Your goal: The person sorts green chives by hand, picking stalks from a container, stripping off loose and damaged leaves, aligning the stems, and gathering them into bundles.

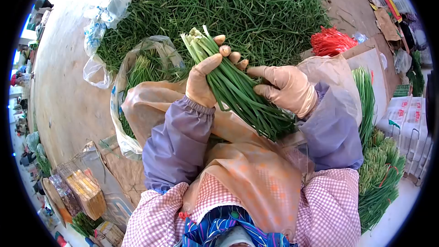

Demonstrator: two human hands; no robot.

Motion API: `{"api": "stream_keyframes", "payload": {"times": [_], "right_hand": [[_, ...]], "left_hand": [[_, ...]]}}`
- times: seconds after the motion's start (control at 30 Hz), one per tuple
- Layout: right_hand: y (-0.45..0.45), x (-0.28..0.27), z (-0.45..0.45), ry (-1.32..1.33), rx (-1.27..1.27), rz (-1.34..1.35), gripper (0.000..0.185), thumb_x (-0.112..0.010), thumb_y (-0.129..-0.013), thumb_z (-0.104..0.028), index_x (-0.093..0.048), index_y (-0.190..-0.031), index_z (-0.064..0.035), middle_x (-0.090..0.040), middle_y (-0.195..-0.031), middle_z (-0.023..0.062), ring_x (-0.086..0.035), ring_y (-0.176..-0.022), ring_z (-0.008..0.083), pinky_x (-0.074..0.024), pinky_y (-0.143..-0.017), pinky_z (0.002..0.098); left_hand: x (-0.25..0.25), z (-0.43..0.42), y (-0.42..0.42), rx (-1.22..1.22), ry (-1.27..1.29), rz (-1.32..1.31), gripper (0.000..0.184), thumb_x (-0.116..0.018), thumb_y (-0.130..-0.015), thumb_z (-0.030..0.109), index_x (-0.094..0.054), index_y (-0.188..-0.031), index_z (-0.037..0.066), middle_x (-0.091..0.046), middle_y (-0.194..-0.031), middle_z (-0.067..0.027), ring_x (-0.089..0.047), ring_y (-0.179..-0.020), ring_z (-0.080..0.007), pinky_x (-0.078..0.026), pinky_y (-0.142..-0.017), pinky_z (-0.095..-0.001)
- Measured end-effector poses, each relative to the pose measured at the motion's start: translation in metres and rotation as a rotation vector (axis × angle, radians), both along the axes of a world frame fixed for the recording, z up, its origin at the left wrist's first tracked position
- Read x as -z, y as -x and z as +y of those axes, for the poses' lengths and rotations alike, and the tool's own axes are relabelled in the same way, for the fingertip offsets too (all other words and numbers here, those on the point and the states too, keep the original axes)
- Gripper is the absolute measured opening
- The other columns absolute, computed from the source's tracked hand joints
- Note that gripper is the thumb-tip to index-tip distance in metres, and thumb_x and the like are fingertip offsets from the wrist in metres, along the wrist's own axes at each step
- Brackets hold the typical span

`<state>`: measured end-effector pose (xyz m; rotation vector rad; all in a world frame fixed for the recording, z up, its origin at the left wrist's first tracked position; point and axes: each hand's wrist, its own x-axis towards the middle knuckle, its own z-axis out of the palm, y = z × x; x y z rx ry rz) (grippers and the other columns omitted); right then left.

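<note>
My left hand (203, 82), in a pale glove, is wrapped around a bunch of garlic chives (242, 96). The pale cut ends point up and left, and the green leaves hang down to the right. Beside the bunch, my right hand (292, 89), also gloved, has its index finger and thumb apart at the edge of the leaves. Its other fingers are mostly hidden. Behind both hands spreads a big heap of loose chives (219, 13). An open plastic bag (121, 110) with more chives stands left of my left hand.
Red ties (331, 41) lie at the right of the heap. Finished bundles (379, 174) are stacked by my right elbow, near white crates (404, 114). Boxes (84, 192) and cardboard (121, 169) lie at the lower left. A translucent apron (251, 178) covers my lap.
</note>
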<state>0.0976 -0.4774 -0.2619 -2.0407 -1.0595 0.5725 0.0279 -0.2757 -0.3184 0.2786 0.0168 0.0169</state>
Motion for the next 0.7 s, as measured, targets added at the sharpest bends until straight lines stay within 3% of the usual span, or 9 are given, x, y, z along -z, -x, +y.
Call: {"api": "stream_keyframes", "payload": {"times": [0.07,0.17,0.2,0.27,0.43,0.53,0.57,0.63,0.7], "right_hand": [[-0.003,0.000,0.002,0.039,-0.004,-0.020,0.030,-0.068,-0.084,-0.012,-0.065,-0.112,-0.0025,-0.070,-0.083,0.0082,-0.066,-0.076,0.0152,-0.0521,-0.069,0.0288],[-0.014,-0.010,-0.007,-0.008,0.013,0.188,0.025,-0.063,-0.089,-0.016,-0.066,-0.109,-0.0014,-0.069,-0.082,0.0111,-0.065,-0.072,0.0186,-0.0522,-0.068,0.0287],[-0.015,-0.042,-0.016,-0.113,0.145,0.839,0.024,-0.061,-0.092,-0.020,-0.066,-0.105,0.0002,-0.065,-0.069,0.0059,-0.059,-0.059,0.0108,-0.0482,-0.055,0.0241],[-0.025,-0.033,-0.028,-0.615,0.049,1.023,0.027,-0.058,-0.095,-0.024,-0.064,-0.106,0.0001,-0.053,-0.057,-0.0024,-0.046,-0.044,0.0061,-0.0403,-0.043,0.0223],[-0.065,-0.030,-0.044,-1.084,-0.027,0.745,0.033,-0.049,-0.100,-0.026,-0.055,-0.122,-0.0017,-0.039,-0.050,-0.0062,-0.032,-0.037,0.0036,-0.0359,-0.039,0.0238],[-0.091,-0.010,-0.070,-1.045,0.102,0.902,0.032,-0.051,-0.098,-0.023,-0.055,-0.124,-0.0039,-0.052,-0.060,-0.0022,-0.050,-0.047,0.0096,-0.0483,-0.050,0.0300],[-0.108,0.029,-0.077,-0.701,0.006,0.510,0.040,-0.054,-0.096,-0.028,-0.053,-0.126,-0.0019,-0.059,-0.080,0.0056,-0.058,-0.062,0.0161,-0.0507,-0.066,0.0335],[-0.058,-0.012,-0.029,0.649,0.424,-0.123,0.059,-0.064,-0.085,-0.033,-0.049,-0.130,0.0029,-0.054,-0.131,0.0218,-0.060,-0.108,0.0328,-0.0442,-0.099,0.0411],[-0.028,0.004,-0.015,0.422,0.335,-0.261,0.077,-0.069,-0.078,-0.037,-0.042,-0.137,0.0040,-0.046,-0.138,0.0268,-0.043,-0.130,0.0365,-0.0339,-0.110,0.0406]], "left_hand": [[0.000,0.001,0.000,0.003,-0.045,0.013,0.042,-0.062,-0.086,0.003,-0.050,-0.125,0.011,-0.059,-0.101,-0.0018,-0.060,-0.102,-0.0221,-0.044,-0.103,-0.0483],[-0.006,0.002,0.006,0.016,-0.247,0.090,0.046,-0.063,-0.082,0.001,-0.051,-0.126,0.005,-0.062,-0.099,-0.0050,-0.065,-0.094,-0.0256,-0.052,-0.091,-0.0442],[-0.009,0.003,0.007,0.028,-0.331,0.108,0.047,-0.063,-0.081,0.000,-0.051,-0.126,0.003,-0.062,-0.098,-0.0061,-0.066,-0.092,-0.0266,-0.054,-0.086,-0.0422],[-0.007,0.002,0.005,0.119,-0.452,0.071,0.050,-0.067,-0.079,0.001,-0.051,-0.126,0.002,-0.061,-0.099,-0.0059,-0.064,-0.086,-0.0232,-0.054,-0.084,-0.0439],[-0.004,-0.003,0.002,0.092,-0.451,0.128,0.045,-0.064,-0.081,0.000,-0.052,-0.124,0.002,-0.060,-0.095,-0.0058,-0.060,-0.081,-0.0201,-0.052,-0.080,-0.0402],[-0.006,-0.002,0.002,0.023,-0.505,0.248,0.043,-0.061,-0.083,0.000,-0.051,-0.124,0.001,-0.059,-0.095,-0.0057,-0.059,-0.081,-0.0197,-0.050,-0.079,-0.0391],[-0.008,-0.003,0.002,0.001,-0.449,0.274,0.043,-0.061,-0.083,0.000,-0.051,-0.125,0.000,-0.059,-0.096,-0.0064,-0.058,-0.081,-0.0192,-0.050,-0.080,-0.0386],[-0.011,-0.005,0.002,-0.055,-0.496,0.309,0.044,-0.062,-0.084,0.000,-0.049,-0.127,0.002,-0.056,-0.095,-0.0053,-0.057,-0.082,-0.0175,-0.050,-0.082,-0.0379],[-0.009,-0.007,-0.002,-0.142,-0.418,0.233,0.046,-0.061,-0.085,0.000,-0.047,-0.129,0.002,-0.058,-0.095,-0.0050,-0.060,-0.081,-0.0178,-0.052,-0.082,-0.0379]]}}
